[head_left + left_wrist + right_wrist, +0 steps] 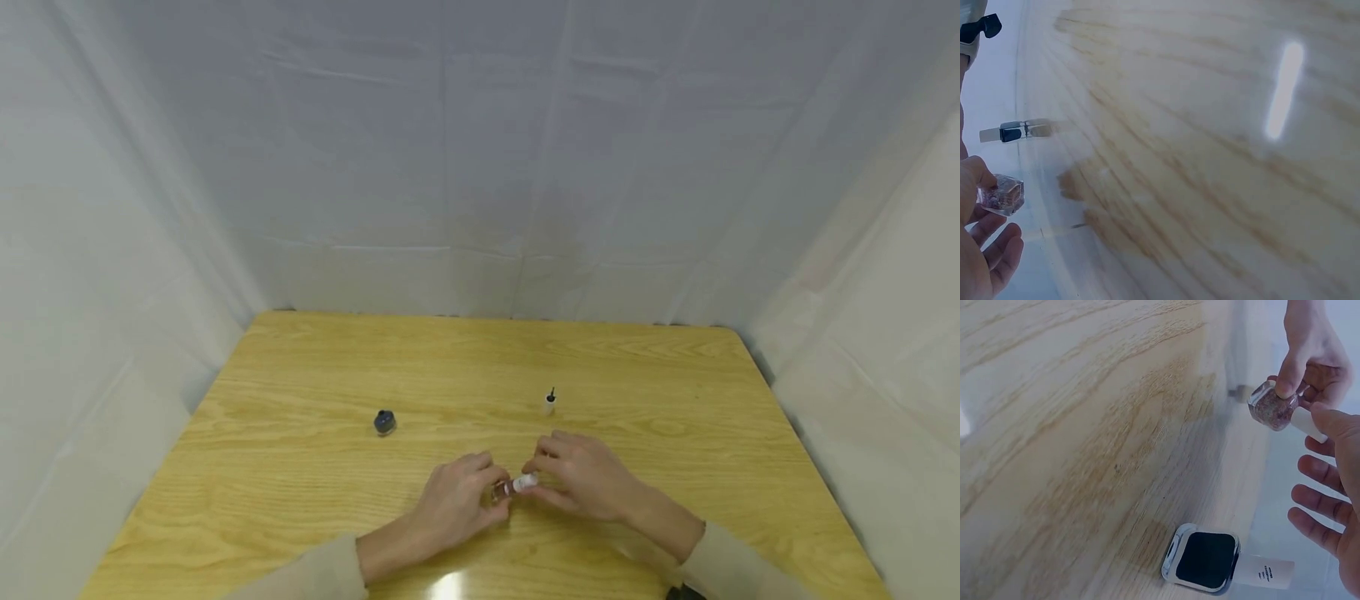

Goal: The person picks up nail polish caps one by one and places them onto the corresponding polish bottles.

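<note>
A small faceted nail polish bottle with pinkish glitter [1272, 409] is tilted just above the table. My left hand [459, 500] pinches its glass body between thumb and fingers. My right hand [588, 475] pinches the white cap [1308, 425], which lines up with the bottle's neck; whether it is screwed tight I cannot tell. In the right wrist view, the right hand's other fingers spread away from the cap. Beyond the left hand stands a dark, capless nail polish bottle [385, 422]. A white cap [550, 406] with its brush pointing up stands beyond the right hand.
A dark nail polish bottle with a white cap [1207, 559] stands near the right forearm. The wooden table [315, 367] has pale sheeting [480, 167] behind it and at both sides. Light glares off the table's near edge.
</note>
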`<state>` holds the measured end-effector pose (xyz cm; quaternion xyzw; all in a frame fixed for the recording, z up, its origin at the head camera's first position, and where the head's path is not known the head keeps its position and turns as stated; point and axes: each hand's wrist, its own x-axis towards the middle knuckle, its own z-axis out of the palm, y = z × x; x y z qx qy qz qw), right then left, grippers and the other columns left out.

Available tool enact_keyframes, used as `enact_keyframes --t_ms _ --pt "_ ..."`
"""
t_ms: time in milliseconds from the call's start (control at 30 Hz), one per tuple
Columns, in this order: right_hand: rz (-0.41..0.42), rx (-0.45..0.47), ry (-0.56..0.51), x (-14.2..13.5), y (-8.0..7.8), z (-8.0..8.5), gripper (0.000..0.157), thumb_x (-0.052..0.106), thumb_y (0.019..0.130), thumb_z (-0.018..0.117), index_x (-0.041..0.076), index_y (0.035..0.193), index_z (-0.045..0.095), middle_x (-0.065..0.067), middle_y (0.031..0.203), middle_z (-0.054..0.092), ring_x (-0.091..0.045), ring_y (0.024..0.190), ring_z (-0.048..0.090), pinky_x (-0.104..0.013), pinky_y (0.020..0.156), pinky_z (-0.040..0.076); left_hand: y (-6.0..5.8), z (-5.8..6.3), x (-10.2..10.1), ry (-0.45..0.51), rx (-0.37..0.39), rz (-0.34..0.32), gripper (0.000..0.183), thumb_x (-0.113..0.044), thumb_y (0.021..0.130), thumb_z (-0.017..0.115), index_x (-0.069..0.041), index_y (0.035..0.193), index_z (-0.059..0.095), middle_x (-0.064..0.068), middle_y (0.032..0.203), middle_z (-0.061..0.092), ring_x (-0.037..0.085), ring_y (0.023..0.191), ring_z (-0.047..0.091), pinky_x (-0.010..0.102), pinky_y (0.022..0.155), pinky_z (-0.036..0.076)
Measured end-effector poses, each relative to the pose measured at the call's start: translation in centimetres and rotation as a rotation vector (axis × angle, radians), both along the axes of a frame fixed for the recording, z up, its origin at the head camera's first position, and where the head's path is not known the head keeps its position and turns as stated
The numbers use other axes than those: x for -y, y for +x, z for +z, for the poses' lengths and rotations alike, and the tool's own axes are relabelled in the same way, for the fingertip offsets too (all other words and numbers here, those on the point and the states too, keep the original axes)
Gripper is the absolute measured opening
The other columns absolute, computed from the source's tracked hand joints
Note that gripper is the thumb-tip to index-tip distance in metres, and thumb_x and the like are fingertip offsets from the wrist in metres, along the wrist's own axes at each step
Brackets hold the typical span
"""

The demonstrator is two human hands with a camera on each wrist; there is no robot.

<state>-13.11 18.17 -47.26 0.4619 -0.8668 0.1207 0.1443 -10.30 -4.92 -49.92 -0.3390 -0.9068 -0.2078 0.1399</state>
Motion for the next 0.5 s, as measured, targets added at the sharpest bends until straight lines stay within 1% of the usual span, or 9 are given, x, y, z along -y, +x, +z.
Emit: enact_keyframes --t_ms 133,367,500 --pt "0.033 -0.027 0.007 -0.18 0.04 0.2 0.023 0.04 0.081 0.075 0.024 0.097 0.071 0.013 0.089 0.062 0.002 0.073 0.05 -0.01 0.062 0.043 0.07 -0.03 0.14 -0.008 0.018 0.002 0.021 -0.032 0.076 0.077 -0.021 0.093 0.072 -0.011 0.078 0.061 -0.005 0.062 0.041 0.002 0.051 0.031" --pt "0.078 -0.046 0.035 -0.47 0.09 0.59 0.025 0.035 0.081 0.077 0.023 0.102 0.071 0.011 0.095 0.064 0.0 0.078 0.057 -0.012 0.065 0.049 0.08 0.01 0.2 -0.003 0.037 -0.005 0.02 -0.031 0.076 0.078 -0.021 0.093 0.072 -0.011 0.077 0.06 -0.005 0.062 0.04 0.003 0.051 0.032" --pt "0.101 -0.074 0.054 -0.57 0.14 0.65 0.024 0.034 0.081 0.077 0.024 0.102 0.07 0.011 0.095 0.064 0.0 0.079 0.058 -0.014 0.067 0.05 0.14 0.0 0.21 -0.002 0.035 -0.01 0.02 -0.031 0.076 0.077 -0.022 0.093 0.072 -0.011 0.077 0.06 -0.006 0.062 0.04 0.004 0.052 0.032"
